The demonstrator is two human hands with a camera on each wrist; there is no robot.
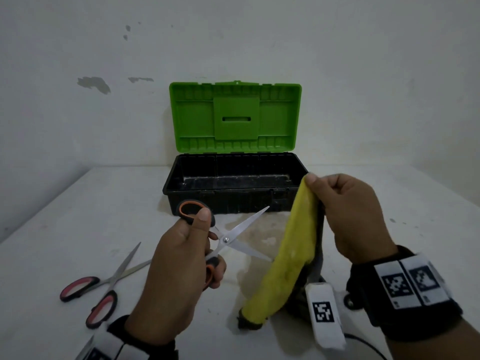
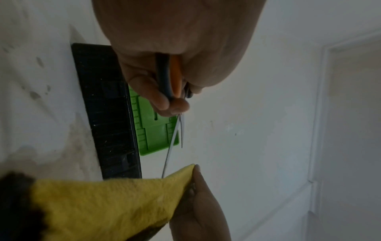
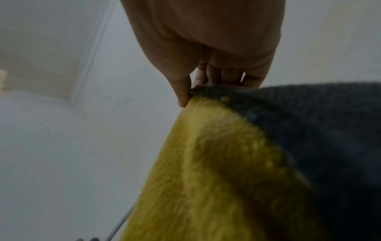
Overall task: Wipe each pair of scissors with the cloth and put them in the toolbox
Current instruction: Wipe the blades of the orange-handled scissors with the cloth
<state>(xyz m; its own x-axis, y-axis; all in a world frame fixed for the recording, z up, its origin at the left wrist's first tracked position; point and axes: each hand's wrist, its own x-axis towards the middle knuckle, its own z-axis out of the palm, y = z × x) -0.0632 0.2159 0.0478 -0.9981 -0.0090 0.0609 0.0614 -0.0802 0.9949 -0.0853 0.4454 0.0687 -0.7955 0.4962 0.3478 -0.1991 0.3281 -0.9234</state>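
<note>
My left hand grips the orange-and-black scissors by their handles, blades spread apart above the table. The lower blade tip touches the yellow-and-grey cloth, which hangs from my right hand, pinched at its top corner; its bottom end rests on the table. In the left wrist view the scissors point at the cloth. The right wrist view shows my fingers pinching the cloth. The toolbox, black with a green lid standing open, sits behind; nothing shows inside it.
A pair of red-handled scissors lies spread on the white table at the front left. A stained patch marks the table in front of the toolbox. The wall stands right behind the box.
</note>
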